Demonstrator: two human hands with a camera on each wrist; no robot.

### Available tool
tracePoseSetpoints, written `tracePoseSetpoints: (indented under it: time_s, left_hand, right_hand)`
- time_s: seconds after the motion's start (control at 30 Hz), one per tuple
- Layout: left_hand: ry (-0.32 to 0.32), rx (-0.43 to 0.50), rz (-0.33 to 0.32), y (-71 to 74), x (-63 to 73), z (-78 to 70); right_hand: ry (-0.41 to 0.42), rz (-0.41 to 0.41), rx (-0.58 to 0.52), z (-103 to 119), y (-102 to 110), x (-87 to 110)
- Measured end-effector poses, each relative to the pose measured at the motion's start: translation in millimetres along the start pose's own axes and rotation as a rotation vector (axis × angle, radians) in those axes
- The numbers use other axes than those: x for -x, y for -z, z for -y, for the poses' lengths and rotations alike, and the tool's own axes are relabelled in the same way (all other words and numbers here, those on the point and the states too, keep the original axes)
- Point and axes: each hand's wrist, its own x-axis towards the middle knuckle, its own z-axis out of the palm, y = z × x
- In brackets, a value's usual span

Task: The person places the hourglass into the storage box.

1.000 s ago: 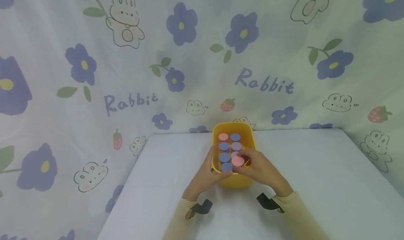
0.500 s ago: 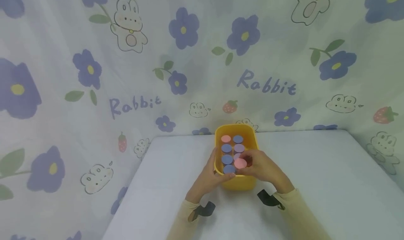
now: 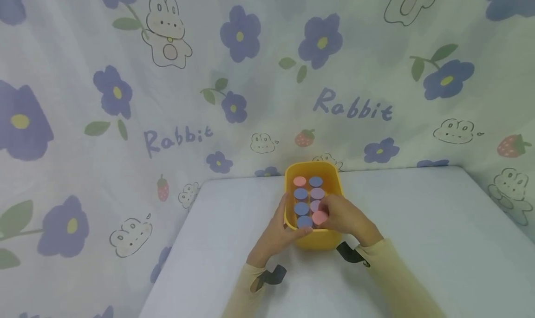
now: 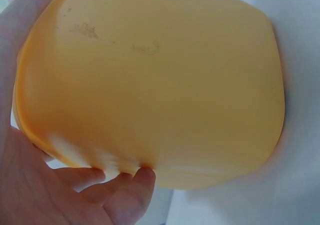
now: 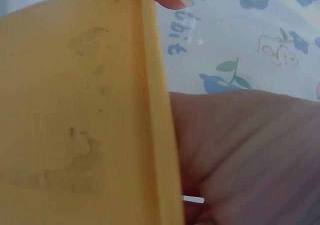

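A deep yellow plastic bin stands at the back of the table. My left hand grips its left side, thumb over the near rim; in the left wrist view the fingertips press against the yellow wall. Inside are two columns of small round-topped pieces: a pink piece and several blue pieces and purple pieces. My right hand reaches over the right rim and holds a pink round-topped piece in the near right corner. In the right wrist view the bin wall hides those fingers.
The white table spreads to both sides of the bin. Close behind the bin hangs a curtain printed with flowers and rabbits. Dark straps sit at both wrists.
My right hand has turned slightly and its fingers reach deeper into the bin, covering more of the pink piece. My left hand keeps its grip. The head view has shifted a little.
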Motion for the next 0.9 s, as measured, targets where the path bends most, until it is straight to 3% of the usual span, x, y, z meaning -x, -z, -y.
tracePoseSetpoints:
  time_s: [0.53,0.73,0.9]
  left_hand:
    - [-0.022,0.014,0.001,-0.4,0.0,2.3]
    - [0.011,-0.01,-0.006,0.2,1.3,0.3]
    - [-0.001,0.003,-0.004,-1.0,-0.9,1.3]
  right_hand:
    - [-0.119,0.036,0.077,10,-3,-1.4]
    - [-0.145,0.049,0.089,12,-3,-3.2]
    - [-0.19,0.06,0.118,13,-4,-4.3]
